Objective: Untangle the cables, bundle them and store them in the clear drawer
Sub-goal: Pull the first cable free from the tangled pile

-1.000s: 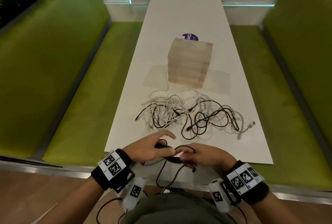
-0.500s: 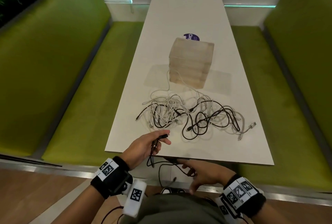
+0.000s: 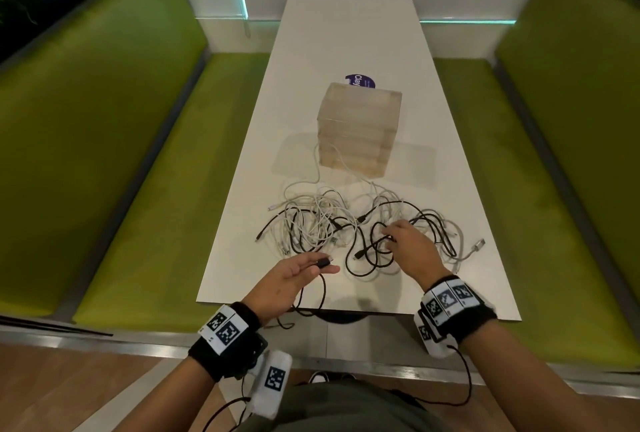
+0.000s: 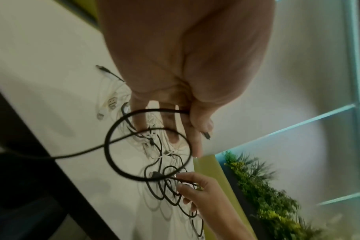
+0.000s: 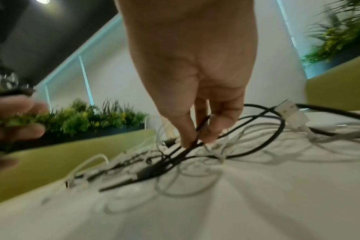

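A tangle of black and white cables [image 3: 349, 224] lies on the white table [image 3: 349, 37], in front of the clear drawer unit [image 3: 360, 127]. My left hand [image 3: 294, 276] hovers over the table's near edge and pinches the plug end of a black cable [image 3: 323, 262] between thumb and fingers; that cable [image 4: 117, 129] loops down off the edge. My right hand [image 3: 408, 248] is down on the right part of the tangle, its thumb and fingertips [image 5: 187, 138] pinching a black cable loop [image 5: 257, 129].
Green upholstered benches [image 3: 138, 161] run along both sides of the table. A purple round sticker [image 3: 360, 81] lies behind the drawer unit. A white plug [image 3: 478, 244] sticks out at the tangle's right end. Plants [image 5: 97, 116] stand beyond the benches.
My right hand has left the near edge and gone forward onto the right side of the tangle, taking hold of a black loop. My left hand still holds the black plug, slightly farther forward.
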### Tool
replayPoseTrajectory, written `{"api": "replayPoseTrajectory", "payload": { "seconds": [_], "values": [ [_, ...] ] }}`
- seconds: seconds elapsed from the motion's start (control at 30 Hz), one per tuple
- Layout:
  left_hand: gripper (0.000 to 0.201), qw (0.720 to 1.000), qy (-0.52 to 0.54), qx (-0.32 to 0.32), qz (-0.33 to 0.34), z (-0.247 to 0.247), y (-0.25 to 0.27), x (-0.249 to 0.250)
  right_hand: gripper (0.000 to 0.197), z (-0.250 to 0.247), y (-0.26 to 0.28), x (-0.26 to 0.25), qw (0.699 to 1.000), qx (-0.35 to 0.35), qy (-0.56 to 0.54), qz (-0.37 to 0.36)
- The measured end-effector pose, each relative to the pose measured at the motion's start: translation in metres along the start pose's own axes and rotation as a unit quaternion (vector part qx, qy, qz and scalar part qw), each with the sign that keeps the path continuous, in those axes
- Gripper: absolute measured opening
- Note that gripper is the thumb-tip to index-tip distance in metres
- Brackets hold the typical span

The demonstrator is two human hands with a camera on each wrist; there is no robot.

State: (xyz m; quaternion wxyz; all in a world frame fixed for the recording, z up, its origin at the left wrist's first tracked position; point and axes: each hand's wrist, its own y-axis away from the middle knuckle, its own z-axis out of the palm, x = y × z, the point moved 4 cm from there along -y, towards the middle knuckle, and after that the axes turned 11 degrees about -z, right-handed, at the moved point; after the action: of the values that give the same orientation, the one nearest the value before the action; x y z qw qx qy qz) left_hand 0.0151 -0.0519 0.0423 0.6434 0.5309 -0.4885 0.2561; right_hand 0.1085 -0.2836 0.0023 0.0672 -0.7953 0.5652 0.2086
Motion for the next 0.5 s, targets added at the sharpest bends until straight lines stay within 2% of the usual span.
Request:
{"api": "replayPoseTrajectory", "payload": {
  "seconds": [0.1, 0.2, 0.3, 0.4, 0.5],
  "values": [
    [0.018, 0.998, 0.008, 0.046, 0.046, -0.004, -0.001, 0.003, 0.019, -0.001, -0.001, 0.0, 0.999, 0.022, 0.039, -0.01],
    [0.013, 0.993, 0.065, 0.091, 0.045, -0.01, -0.004, 0.003, 0.016, -0.017, 0.007, 0.0, 0.991, 0.13, -0.018, 0.012],
    [0.012, 0.986, 0.109, 0.122, 0.036, -0.009, -0.011, 0.006, 0.016, -0.041, 0.013, -0.014, 0.976, 0.214, -0.016, -0.027],
    [0.013, 0.977, 0.166, 0.129, 0.019, -0.002, -0.024, 0.01, 0.019, -0.058, 0.02, -0.034, 0.97, 0.221, -0.095, -0.044],
    [0.017, 0.966, 0.24, 0.09, 0.025, 0.008, -0.035, 0.025, 0.017, -0.059, 0.023, -0.055, 0.96, 0.184, -0.194, -0.077]
  ]
}}
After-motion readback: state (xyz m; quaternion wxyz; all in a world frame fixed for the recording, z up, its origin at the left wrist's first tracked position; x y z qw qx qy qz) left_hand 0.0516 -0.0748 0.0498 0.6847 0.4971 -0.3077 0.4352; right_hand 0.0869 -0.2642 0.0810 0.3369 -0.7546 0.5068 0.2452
